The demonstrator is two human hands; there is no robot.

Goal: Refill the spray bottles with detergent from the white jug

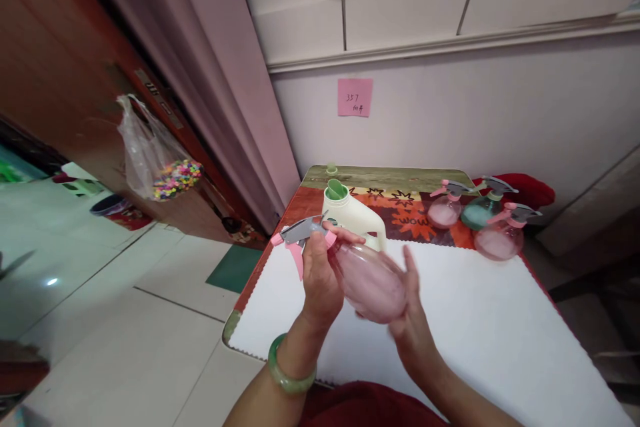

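Observation:
A pink spray bottle (373,283) with a grey and pink trigger head lies tilted between my hands, above the white mat. My left hand (323,273) is closed round its neck and trigger head. At the round base, my right hand (413,313) touches the bottle with its fingers stretched out and slightly blurred. The bottle holds a pale, cloudy pink content. Just behind stands a cream jug (357,213) with a handle and an open green-rimmed mouth. Its small green cap (332,168) sits at the table's back edge.
Several more spray bottles, such as a green one (480,212) and a pink one (499,240), stand at the table's back right. A white mat (465,320) covers the table's front. A bag of colourful bits (175,177) hangs from the door at left.

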